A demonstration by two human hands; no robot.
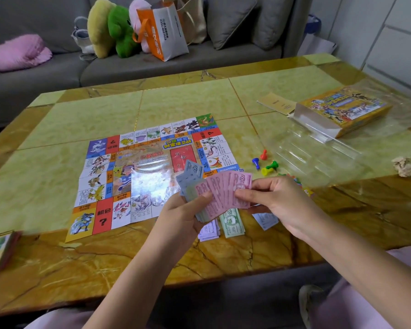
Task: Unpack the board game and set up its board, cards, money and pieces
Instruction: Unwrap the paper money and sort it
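Left hand (180, 217) curled under fan of play money, thumb pressed on top; pink bills (223, 191) in front, blue bills (190, 176) behind. Right hand (278, 198) pinches right edge of pink bills between thumb and fingers. Fan held over near-right corner of board (138, 172), bills' long axes pointing up and away, spreading rightward. Board flat, unfolded on table (199, 100), slightly skewed. Green stack (231, 225), lilac stack (209, 231) on table beneath hands; four pawns (272, 165) right of board

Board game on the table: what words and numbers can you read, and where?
"1000": pink notes.
"?": red square on the board.
"00", rest hidden: blue notes.
Chinese print on board, game box, shopping bag: too blurred to read.
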